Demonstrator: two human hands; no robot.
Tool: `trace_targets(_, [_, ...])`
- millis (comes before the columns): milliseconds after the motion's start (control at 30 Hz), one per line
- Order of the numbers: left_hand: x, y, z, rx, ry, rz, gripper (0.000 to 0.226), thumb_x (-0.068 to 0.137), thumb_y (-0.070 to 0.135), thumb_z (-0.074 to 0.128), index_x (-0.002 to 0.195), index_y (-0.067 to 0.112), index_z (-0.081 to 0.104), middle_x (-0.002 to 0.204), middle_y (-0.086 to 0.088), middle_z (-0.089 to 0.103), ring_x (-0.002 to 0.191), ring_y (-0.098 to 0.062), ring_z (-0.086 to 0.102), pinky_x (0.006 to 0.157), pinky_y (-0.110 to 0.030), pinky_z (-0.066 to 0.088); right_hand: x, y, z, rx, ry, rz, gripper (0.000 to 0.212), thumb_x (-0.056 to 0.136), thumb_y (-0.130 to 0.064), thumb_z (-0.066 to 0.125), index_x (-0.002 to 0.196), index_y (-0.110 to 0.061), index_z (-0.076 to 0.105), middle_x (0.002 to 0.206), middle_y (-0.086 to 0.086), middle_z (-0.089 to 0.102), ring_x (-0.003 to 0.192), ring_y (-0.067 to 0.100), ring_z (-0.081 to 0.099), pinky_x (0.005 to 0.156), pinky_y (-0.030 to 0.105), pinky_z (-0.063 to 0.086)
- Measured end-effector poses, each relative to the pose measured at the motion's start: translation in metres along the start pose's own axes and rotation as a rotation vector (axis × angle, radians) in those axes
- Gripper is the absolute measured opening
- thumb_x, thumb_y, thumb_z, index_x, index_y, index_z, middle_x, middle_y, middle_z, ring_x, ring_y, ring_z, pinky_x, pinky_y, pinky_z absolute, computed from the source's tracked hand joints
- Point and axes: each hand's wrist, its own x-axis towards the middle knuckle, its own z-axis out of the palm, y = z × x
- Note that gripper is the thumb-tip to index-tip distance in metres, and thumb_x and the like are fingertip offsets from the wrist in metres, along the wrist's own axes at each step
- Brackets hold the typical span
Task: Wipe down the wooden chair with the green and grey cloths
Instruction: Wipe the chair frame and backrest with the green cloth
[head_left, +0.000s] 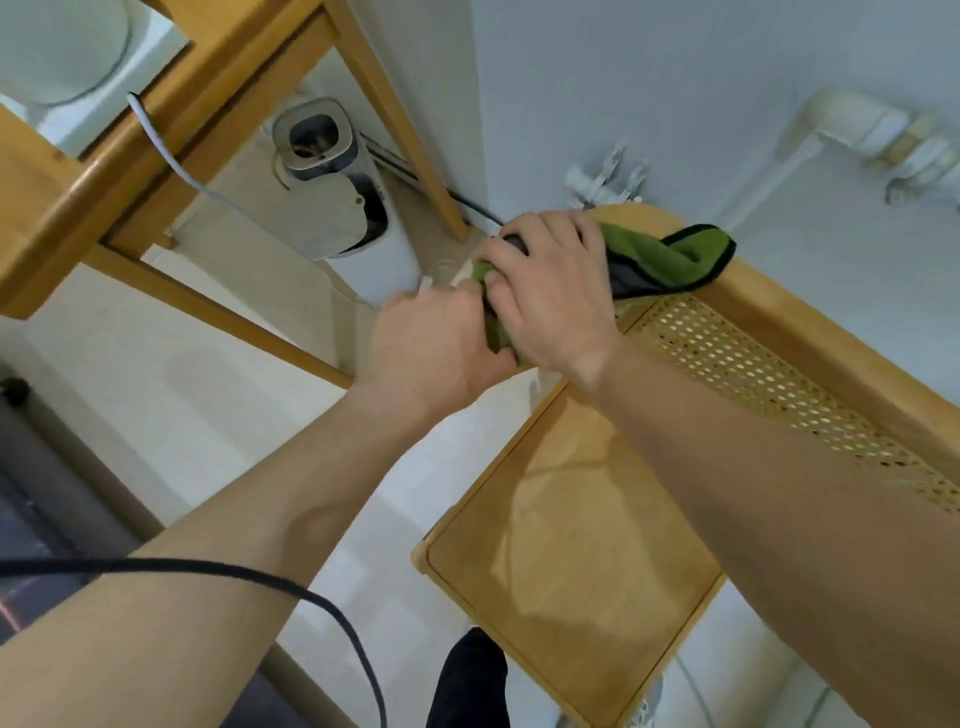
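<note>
Left hand (436, 343), seemingly, and right hand (550, 291) grip green cloth (675, 260) stretched along chair rail (800, 327).

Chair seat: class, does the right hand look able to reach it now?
Probably yes: the right hand grips the green cloth on the backrest rail, and the seat lies below, with nothing between.
</note>
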Motion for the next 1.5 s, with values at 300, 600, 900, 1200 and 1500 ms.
trace_targets(300, [-0.066, -0.054, 0.005, -0.705, -0.113, -0.218, 0.012, 0.082, 0.012, 0.069, 0.085, 0.024, 0.066, 0.065, 0.012, 0.061, 0.061, -0.006, 0.053, 0.055, -0.018, 0.038, -0.06, -0.092, 0.022, 0.39, 0.191, 0.215, 0.048, 0.094, -0.02, 0.057, 0.141, -0.013, 0.055, 0.146, 0.015, 0.045, 0.136, 0.032, 0.041, 0.118, 0.047, 0.025])
trace_targets(600, [0.014, -0.022, -0.006, -0.936, -0.16, -0.207, 0.053, 0.077, -0.017, 0.047, 0.103, 0.021, 0.074, 0.106, 0.008, 0.07, 0.101, -0.009, 0.066, 0.091, -0.027, 0.053, -0.032, -0.123, -0.003, 1.236, 0.201, 1.444, 0.069, 0.105, -0.042, 0.042, 0.162, -0.023, 0.006, 0.168, 0.002, 0.01, 0.151, 0.016, 0.015, 0.115, 0.024, 0.017])
trace_targets(900, [0.057, 0.004, -0.015, -0.481, -0.144, 0.226, 0.06, 0.074, -0.009, 0.051, 0.125, 0.017, 0.068, 0.137, 0.0, 0.058, 0.128, -0.016, 0.051, 0.103, -0.011, 0.028, -0.042, -0.082, -0.014, 1.626, 0.348, 1.712, 0.024, 0.105, -0.031, 0.049, 0.086, -0.021, 0.058, 0.09, 0.002, 0.066, 0.092, 0.026, 0.063, 0.091, 0.044, 0.054])
trace_targets(1200, [0.068, 0.02, -0.021, -0.533, -0.073, 0.183, 0.054, 0.072, 0.002, 0.052, 0.118, 0.021, 0.072, 0.118, 0.016, 0.057, 0.119, -0.011, 0.054, 0.101, -0.008, 0.033, -0.044, -0.042, -0.001, 1.254, 0.56, 1.495, 0.005, 0.096, -0.016, 0.065, 0.095, -0.022, 0.066, 0.093, 0.0, 0.072, 0.086, 0.017, 0.069, 0.087, 0.043, 0.059])
trace_targets(1500, [0.072, 0.021, -0.021, -0.481, 0.028, 0.297, 0.045, 0.083, 0.012, 0.068, 0.128, 0.02, 0.066, 0.138, -0.002, 0.058, 0.13, -0.014, 0.05, 0.11, -0.018, 0.031, -0.005, -0.002, -0.005, 1.017, 0.823, 1.319, 0.012, 0.093, -0.01, 0.065, 0.098, -0.02, 0.067, 0.085, -0.012, 0.068, 0.082, 0.007, 0.068, 0.078, 0.025, 0.053])
